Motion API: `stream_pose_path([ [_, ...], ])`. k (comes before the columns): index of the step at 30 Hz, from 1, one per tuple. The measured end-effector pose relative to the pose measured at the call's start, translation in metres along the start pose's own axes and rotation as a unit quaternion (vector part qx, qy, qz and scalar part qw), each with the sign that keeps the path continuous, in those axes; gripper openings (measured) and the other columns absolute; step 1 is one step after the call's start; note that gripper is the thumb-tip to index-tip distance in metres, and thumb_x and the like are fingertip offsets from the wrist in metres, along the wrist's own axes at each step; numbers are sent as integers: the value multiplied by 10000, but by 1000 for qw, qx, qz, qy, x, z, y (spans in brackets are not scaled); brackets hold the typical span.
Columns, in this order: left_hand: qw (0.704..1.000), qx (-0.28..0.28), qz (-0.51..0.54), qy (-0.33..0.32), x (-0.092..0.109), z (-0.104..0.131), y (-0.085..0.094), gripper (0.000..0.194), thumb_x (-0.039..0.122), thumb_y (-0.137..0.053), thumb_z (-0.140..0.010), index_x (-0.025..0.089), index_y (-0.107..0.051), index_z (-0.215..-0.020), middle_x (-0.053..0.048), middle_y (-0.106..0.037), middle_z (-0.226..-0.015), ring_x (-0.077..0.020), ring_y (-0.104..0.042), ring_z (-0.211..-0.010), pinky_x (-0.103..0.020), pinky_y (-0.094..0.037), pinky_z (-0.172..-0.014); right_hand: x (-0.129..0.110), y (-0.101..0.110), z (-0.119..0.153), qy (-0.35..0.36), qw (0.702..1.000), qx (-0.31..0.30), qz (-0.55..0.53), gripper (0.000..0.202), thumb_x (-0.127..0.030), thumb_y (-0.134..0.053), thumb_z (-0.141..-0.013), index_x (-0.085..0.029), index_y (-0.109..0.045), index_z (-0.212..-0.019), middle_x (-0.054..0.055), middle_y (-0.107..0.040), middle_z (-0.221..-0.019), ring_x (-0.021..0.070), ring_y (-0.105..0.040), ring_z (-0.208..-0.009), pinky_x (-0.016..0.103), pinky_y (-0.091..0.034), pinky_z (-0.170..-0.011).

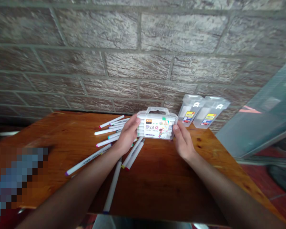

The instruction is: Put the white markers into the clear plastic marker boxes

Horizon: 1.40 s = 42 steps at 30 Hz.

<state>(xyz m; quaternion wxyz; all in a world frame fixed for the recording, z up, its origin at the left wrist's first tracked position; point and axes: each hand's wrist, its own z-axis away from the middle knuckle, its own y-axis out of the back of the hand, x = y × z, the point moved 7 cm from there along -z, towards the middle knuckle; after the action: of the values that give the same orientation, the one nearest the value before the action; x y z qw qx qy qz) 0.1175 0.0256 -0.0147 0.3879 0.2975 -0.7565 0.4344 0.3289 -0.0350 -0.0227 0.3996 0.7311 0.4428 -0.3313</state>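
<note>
Between my two hands is a clear plastic marker case (157, 127) with a carry handle on top and a printed label, held upright with its front facing me. White markers lie in rows inside it. My left hand (128, 135) grips the left end, thumb on the front. My right hand (184, 140) grips the right end the same way. Under and beside my left arm, several loose white markers (88, 159) with coloured ends lie scattered on the wooden table (162, 184). One marker (113, 187) with a dark blue end reaches the table's front edge.
Two clear plastic containers (189, 109) with yellow and blue labels stand at the back right of the table. A brick wall (124, 63) rises directly behind. A glass panel (259, 111) stands to the right. A blurred pixelated patch covers the left side.
</note>
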Motion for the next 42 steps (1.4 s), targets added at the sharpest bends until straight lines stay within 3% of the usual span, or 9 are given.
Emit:
stream_pose_path([
  [8, 1000, 6, 16, 12, 6, -2, 4, 363, 356, -770, -818, 198, -747, -1144, -68, -798, -1143, -290, -698, -1230, -356, -593, -955, 3, -3, -1, -20, 998, -5, -54, 465, -626, -496, -996, -241, -686, -1175, -11, -618, -664, 201, -605, -573, 323, -518, -539],
  [14, 997, -4, 29, 74, -1, -1, 7, 373, 302, -782, -823, 158, -715, -1161, -88, -806, -1109, -300, -771, -1050, -437, -678, -844, 7, -9, -3, -86, 985, 4, -149, 413, -502, -567, -940, -207, -661, -1213, -41, -576, -658, 156, -524, -498, 275, -458, -429],
  [22, 992, 4, 29, 119, -9, -3, 16, 373, 309, -798, -851, 141, -706, -1172, -120, -820, -1076, -313, -804, -978, -505, -715, -775, 7, -16, -3, -111, 973, 3, -205, 401, -535, -632, -930, -192, -667, -1135, -53, -554, -644, 116, -481, -457, 235, -432, -375],
  [26, 992, 16, 15, 125, -8, -3, 18, 395, 322, -800, -843, 149, -718, -1188, -125, -825, -1080, -319, -811, -963, -483, -720, -720, 7, -16, -2, -107, 972, -3, -210, 397, -534, -631, -944, -191, -664, -1140, -57, -559, -642, 110, -481, -451, 228, -436, -377],
  [35, 989, 17, -69, 126, -7, -2, 19, 510, 474, -828, -811, 133, -737, -1179, -136, -821, -1013, -281, -814, -796, -286, -648, -474, 7, -13, -4, -96, 980, -5, -175, 384, -560, -590, -982, -186, -677, -971, -38, -572, -611, 127, -535, -454, 244, -442, -385],
  [38, 990, 6, -88, 109, -8, -3, 18, 585, 540, -813, -818, 140, -719, -1234, -135, -812, -1058, -268, -804, -798, -270, -633, -465, 8, -14, -4, -94, 979, -14, -179, 390, -555, -591, -990, -186, -693, -1065, -36, -589, -629, 133, -534, -460, 250, -444, -389],
  [42, 985, 7, -165, 59, -6, -2, 16, 652, 593, -754, -879, 165, -653, -1359, -129, -770, -1210, -244, -779, -866, -268, -644, -512, 13, -10, -4, -84, 985, -9, -151, 504, -564, -580, -1010, -230, -628, -1384, -19, -665, -739, 149, -548, -476, 269, -453, -392],
])
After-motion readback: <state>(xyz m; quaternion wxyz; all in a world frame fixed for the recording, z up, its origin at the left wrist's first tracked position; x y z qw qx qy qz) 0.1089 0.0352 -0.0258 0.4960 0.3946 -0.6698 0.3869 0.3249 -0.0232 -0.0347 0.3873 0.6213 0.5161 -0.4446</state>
